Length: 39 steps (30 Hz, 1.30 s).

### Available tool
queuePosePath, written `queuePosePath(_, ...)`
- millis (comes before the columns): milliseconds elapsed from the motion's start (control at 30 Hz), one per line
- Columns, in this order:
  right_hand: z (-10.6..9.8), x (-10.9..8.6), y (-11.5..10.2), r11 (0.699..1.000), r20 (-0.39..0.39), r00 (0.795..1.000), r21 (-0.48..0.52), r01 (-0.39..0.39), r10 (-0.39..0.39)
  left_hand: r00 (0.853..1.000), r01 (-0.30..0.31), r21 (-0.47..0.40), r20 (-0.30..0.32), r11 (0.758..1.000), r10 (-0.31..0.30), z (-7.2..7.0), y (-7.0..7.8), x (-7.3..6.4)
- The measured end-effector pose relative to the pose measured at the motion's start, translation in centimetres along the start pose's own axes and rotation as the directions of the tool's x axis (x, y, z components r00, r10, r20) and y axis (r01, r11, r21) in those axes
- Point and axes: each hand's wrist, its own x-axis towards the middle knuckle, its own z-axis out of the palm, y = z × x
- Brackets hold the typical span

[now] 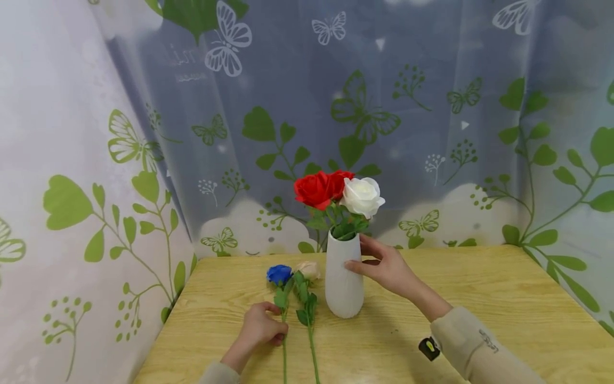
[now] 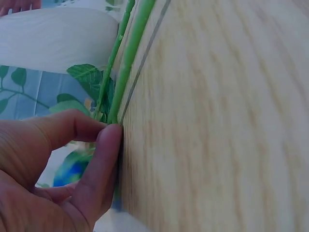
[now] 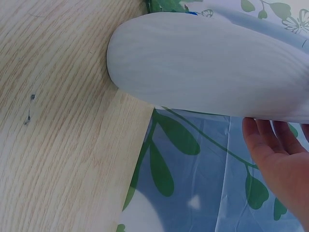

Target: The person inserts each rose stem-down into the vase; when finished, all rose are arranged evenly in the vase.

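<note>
A white ribbed vase (image 1: 344, 282) stands upright on the table, holding red roses (image 1: 316, 189) and a white rose (image 1: 362, 197). My right hand (image 1: 390, 265) holds the vase near its neck, thumb on the front and fingers round the far side. In the right wrist view, the fingertips (image 3: 263, 133) touch the vase wall. Left of the vase, a blue rose (image 1: 279, 274) and a cream rose (image 1: 309, 270) lie on the table. My left hand (image 1: 261, 326) pinches the blue rose's green stem (image 2: 133, 46) between thumb and index finger, close to the tabletop.
The wooden table (image 1: 384, 352) reaches back to a curtain (image 1: 288, 80) printed with butterflies and leaves. A small black object with a yellow-green mark (image 1: 429, 348) shows beside my right sleeve (image 1: 472, 341). Another printed curtain (image 1: 86, 160) hangs along the left side.
</note>
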Motion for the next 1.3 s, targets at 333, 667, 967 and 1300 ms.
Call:
queuePosePath(333, 0.0, 0.1, 0.0, 0.999, -0.005, 1.0, -0.029, 0.023, -0.023, 1.0, -0.002, -0.239, -0.019, 0.971, -0.002, -0.6, -0.7, 0.0)
queuePosePath(667, -0.1, 0.1, -0.2, 1.0, -0.002, 1.0, -0.028, 0.01, -0.011, 0.999, -0.031, -0.388, -0.036, 0.921, 0.019, -1.5, -0.9, 1.1)
queuePosePath(967, -0.1, 0.1, -0.2, 1.0, -0.002, 1.0, -0.022, 0.01, -0.01, 0.996, -0.072, -0.464, -0.076, 0.883, 0.041, -2.7, 1.7, 0.7)
queuePosePath(1300, 0.0, 0.0, -0.2, 1.0, 0.0, 1.0, -0.018, 0.007, -0.007, 0.961, -0.266, -0.621, -0.227, 0.737, 0.155, -3.7, 5.3, 0.4)
